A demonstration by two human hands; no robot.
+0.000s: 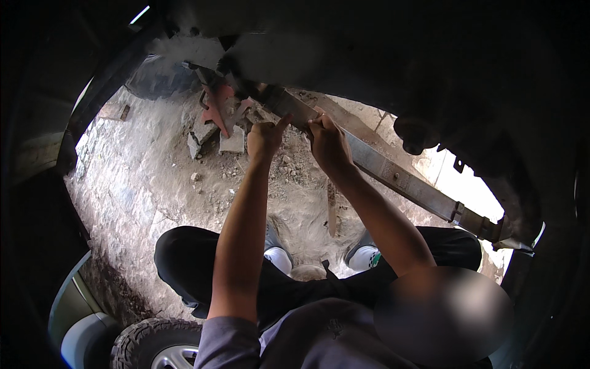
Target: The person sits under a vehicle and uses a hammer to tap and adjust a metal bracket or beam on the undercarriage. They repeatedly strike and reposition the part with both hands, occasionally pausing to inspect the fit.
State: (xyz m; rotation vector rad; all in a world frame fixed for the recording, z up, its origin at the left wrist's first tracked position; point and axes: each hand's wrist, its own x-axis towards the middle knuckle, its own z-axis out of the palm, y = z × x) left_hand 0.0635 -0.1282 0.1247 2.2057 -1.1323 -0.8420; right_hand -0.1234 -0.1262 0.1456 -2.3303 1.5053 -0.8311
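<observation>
A long grey metal bar (393, 173) slants above the ground, from the dark underside of a vehicle at upper left down to a joint at lower right. My left hand (265, 140) is closed below the bar's upper part, its thumb stretched up against the metal. Whatever its curled fingers hold is hidden. Just to the right, my right hand (330, 144) closes on the bar's edge, with fingers reaching over it. Beyond my left hand, a red stand (216, 109) rises from the ground beside pale broken blocks (232, 141).
The dark underside (369, 67) hangs low overhead and along the right. Small stones (195, 177) lie on the rough ground. A wheel (157, 344) stands at lower left, near a pale body panel. A thin flat strip (332, 209) lies between my feet. Another brick (114, 111) lies far left.
</observation>
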